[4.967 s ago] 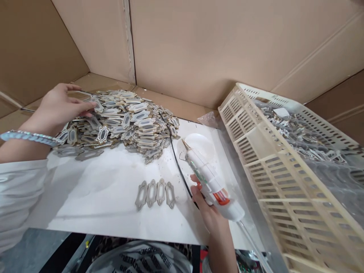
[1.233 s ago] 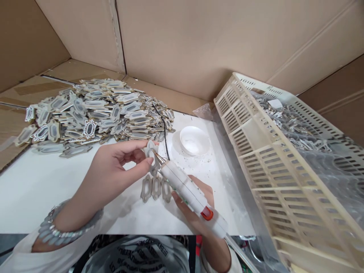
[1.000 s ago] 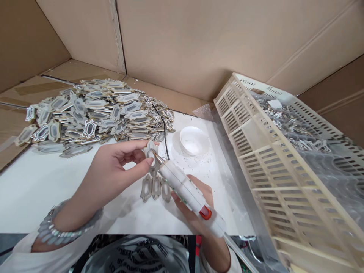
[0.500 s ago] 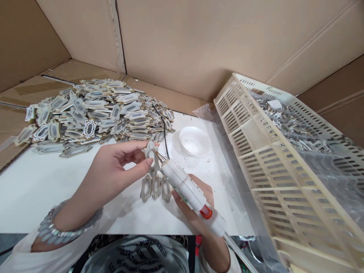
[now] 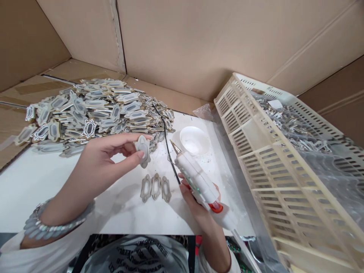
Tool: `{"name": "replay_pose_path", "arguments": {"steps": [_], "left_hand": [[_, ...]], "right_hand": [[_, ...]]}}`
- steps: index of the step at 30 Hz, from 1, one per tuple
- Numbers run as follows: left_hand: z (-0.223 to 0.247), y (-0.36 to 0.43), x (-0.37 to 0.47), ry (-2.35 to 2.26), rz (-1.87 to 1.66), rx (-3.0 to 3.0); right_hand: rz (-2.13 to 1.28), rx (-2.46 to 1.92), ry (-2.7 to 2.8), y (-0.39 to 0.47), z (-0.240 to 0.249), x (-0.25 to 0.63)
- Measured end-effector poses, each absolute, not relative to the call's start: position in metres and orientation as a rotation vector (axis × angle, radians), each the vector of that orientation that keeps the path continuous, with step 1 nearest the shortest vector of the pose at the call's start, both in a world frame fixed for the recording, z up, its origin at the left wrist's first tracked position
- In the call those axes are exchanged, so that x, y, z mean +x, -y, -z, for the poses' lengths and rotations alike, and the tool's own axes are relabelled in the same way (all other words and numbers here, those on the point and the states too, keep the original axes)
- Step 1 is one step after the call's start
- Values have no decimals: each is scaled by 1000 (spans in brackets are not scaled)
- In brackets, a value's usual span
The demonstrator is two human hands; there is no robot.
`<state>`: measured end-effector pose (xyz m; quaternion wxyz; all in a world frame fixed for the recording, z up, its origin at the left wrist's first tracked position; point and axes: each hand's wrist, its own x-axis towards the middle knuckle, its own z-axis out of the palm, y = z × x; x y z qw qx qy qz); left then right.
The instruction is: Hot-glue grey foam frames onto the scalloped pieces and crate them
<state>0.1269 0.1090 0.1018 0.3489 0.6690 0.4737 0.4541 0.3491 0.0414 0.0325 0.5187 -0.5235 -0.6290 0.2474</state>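
Observation:
Between thumb and fingers, my left hand pinches a grey, frame-shaped piece upright above the white table. My right hand is wrapped round a white glue gun with a metal tip and a red-orange part; the tip points up and left, apart from the piece. Three similar grey pieces lie side by side on the table below the hands. A large heap of such pieces covers the back left; a few show white patterned faces.
A white bowl stands behind the glue gun, with small crumbs around it. A black cord runs from the heap toward my right hand. On the right, a cream slotted basket holds metallic pieces and clear plastic. Cardboard walls enclose the back.
My left hand has moved left and slightly up with its piece. The glue gun has moved right, and its tip has come away from the piece.

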Motion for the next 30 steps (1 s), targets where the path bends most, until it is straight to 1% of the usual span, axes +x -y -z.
{"name": "replay_pose_path", "arguments": {"steps": [4,13,30], "left_hand": [[-105,-110,128,-1259,-1302,1669],[-102,-110,127,-1263,-1377,1698],[-99,-104,127,-1268,-1411,1901]], "right_hand": [[-644,-1175,1597,-41,-31,351],[-792,-1034,1717,-39,-32,351],[-777,-1016,1733,-41,-32,351]]}}
